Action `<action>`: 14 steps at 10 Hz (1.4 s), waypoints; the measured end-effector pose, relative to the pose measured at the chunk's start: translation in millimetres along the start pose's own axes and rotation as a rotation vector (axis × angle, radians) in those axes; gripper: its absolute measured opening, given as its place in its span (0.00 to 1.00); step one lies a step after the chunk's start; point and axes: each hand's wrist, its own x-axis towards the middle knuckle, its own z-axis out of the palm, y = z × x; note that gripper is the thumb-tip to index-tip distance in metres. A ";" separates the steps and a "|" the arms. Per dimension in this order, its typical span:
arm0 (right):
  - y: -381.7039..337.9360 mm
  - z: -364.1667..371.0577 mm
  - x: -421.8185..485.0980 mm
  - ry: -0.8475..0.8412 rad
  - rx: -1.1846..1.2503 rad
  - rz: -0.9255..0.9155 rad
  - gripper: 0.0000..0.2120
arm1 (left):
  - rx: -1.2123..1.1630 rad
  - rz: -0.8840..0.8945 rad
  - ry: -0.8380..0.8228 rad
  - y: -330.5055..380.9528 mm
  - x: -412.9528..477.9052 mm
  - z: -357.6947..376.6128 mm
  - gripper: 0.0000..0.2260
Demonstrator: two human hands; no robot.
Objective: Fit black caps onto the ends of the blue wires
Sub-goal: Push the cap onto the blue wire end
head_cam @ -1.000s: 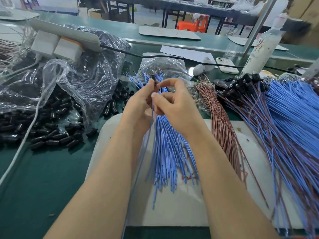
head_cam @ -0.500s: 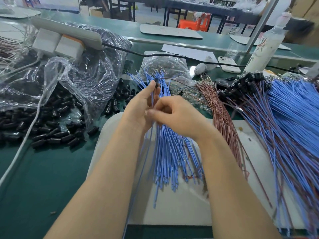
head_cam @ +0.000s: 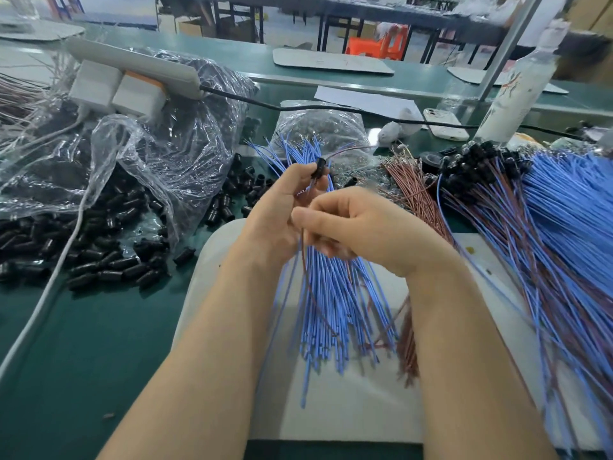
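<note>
My left hand pinches a black cap between thumb and fingertip, so the cap stands just above those fingers. My right hand sits just below and beside it, fingers curled round a thin wire that runs up toward the cap. Blur hides whether the wire's end is seated inside. Under both hands the blue wires fan over a white mat. Left of the fingers, loose caps crowd the worktop. Right of them, capped wires pile close. Toward me the mat runs past the wire tips to its near edge.
</note>
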 end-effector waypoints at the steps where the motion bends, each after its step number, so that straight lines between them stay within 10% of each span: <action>1: 17.7 -4.3 9.5 0.282 -0.044 0.127 0.14 | -0.046 0.040 0.040 -1.9 9.0 -4.6 0.09; 3: 27.7 -5.2 20.5 0.591 0.252 0.170 0.11 | 0.058 0.069 0.009 -1.7 3.5 -0.5 0.06; 5: 26.9 3.3 18.6 0.388 -0.048 0.106 0.06 | 0.067 0.116 0.003 -1.7 -1.9 2.3 0.09; 8: 3.0 1.9 -3.1 -0.233 0.027 0.058 0.12 | -0.090 0.108 0.216 -1.6 20.7 -15.6 0.05; 11: -4.4 13.2 -2.6 -0.510 0.149 -0.023 0.13 | 0.005 0.096 0.300 -1.0 26.7 -24.5 0.05; 13: 26.6 8.7 21.2 0.345 -0.105 0.137 0.12 | 0.122 0.233 0.222 -9.9 28.2 -18.4 0.06; 14: 35.6 8.7 28.4 0.467 -0.033 0.164 0.09 | 0.274 0.267 0.146 -15.3 25.9 -12.9 0.04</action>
